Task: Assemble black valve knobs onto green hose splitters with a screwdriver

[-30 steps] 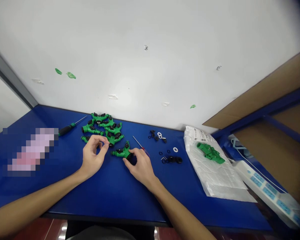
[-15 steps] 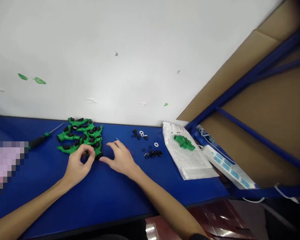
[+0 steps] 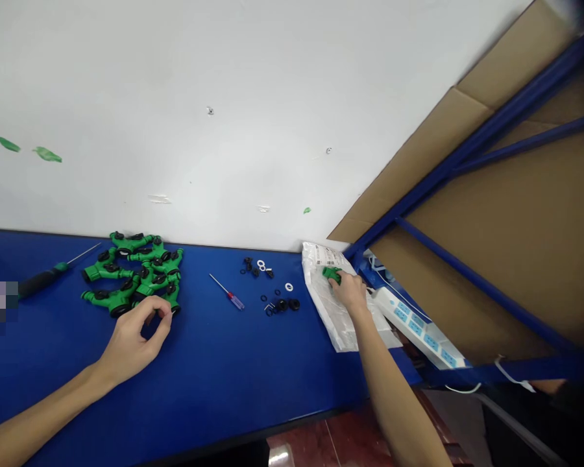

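counter (image 3: 214,370): solid deep blue, pretty saturated
hose splitters (image 3: 131,275): bright green bodies with black fittings, nice contrast
big screwdriver (image 3: 41,280): black grip, green collar, silver shaft
small screwdriver (image 3: 232,299): red and clear handle, silver shaft
small rings (image 3: 281,305): mostly black, a few white ones mixed in
plastic bag (image 3: 328,305): whitish, with a black-and-white label up top
green fitting (image 3: 331,275): same bright green as the pile
power strip (image 3: 416,321): white with blue socket panels
rack frame (image 3: 467,149): blue bars over plain brown cardboard (image 3: 506,214)
wall (image 3: 175,130): white, flecked with green bits (image 3: 47,154)
floor (image 3: 321,441): dark reddish, kinda glossy
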`<state>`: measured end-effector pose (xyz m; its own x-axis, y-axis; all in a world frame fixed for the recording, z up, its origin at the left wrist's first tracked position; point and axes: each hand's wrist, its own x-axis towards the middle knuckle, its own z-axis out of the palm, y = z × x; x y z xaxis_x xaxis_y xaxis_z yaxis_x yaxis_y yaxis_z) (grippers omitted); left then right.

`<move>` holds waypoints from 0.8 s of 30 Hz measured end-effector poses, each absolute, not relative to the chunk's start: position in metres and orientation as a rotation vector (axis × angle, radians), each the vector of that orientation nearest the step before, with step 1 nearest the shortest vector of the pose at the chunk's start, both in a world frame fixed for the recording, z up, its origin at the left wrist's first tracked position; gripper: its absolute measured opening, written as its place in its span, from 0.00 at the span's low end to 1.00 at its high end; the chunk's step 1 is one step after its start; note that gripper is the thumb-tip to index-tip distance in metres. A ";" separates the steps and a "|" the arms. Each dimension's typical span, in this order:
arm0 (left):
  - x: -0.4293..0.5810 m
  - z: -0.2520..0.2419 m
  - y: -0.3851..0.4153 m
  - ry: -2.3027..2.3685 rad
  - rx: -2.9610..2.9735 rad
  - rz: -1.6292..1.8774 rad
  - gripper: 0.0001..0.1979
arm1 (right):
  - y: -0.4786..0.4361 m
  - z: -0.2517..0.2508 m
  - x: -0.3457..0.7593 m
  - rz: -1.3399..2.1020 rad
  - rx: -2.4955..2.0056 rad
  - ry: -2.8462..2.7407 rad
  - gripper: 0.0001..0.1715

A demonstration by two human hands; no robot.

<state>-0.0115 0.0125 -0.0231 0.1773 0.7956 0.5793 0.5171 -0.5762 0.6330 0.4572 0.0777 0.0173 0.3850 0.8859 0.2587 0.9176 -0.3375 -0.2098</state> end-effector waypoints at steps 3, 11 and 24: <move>-0.011 -0.021 0.013 1.058 2.447 1.296 0.10 | 0.074 0.019 0.433 -0.139 -2.148 -1.675 0.16; -0.018 -0.025 0.022 1.206 2.848 0.978 0.12 | 0.036 0.016 0.276 0.239 -1.166 -2.164 0.15; 0.016 -0.007 -0.011 0.974 1.041 0.951 0.25 | 0.033 0.021 0.211 0.660 -0.626 -2.364 0.15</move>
